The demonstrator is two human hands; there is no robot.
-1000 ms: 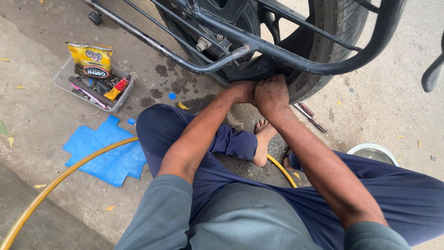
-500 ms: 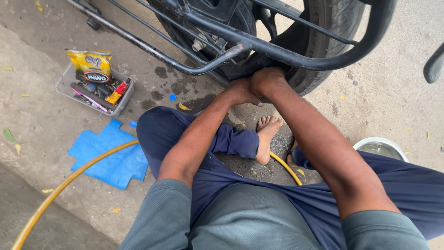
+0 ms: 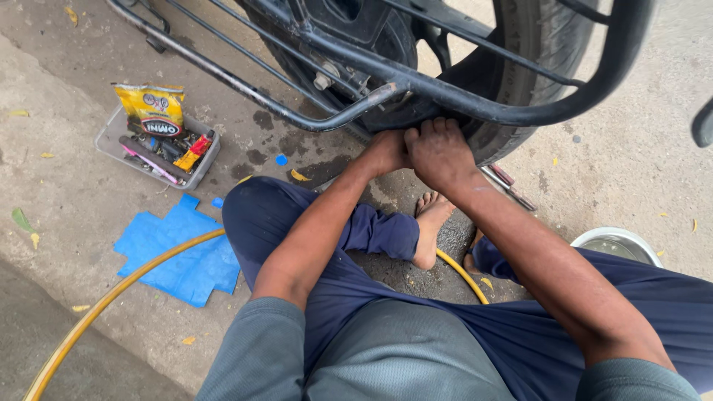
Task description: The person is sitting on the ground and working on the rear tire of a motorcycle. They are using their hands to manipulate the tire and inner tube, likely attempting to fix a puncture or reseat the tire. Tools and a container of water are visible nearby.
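We saw a shallow grey tray (image 3: 111, 141) on the concrete at the left, holding a yellow pouch (image 3: 152, 110) propped at its back, a red and yellow tube (image 3: 194, 152) and some dark and pink tools we could not tell apart. At the right edge stood a metal bowl (image 3: 616, 241), its inside too dim to read. A blue sheet (image 3: 182, 252) lay just beside the person's knee, with a yellow hose (image 3: 111, 301) curving across it. Both hands met at the lower edge of the black tyre (image 3: 535, 52), under a black tubular frame (image 3: 475, 104). The right hand (image 3: 438, 152) lay on the tyre with fingers (image 3: 434, 130) curled and pressed together over the rubber. The left hand (image 3: 386, 152) was bunched into a loose fist against the tyre, touching the right; we could not tell whether it gripped anything. A bare foot (image 3: 429, 226) rested just below them.
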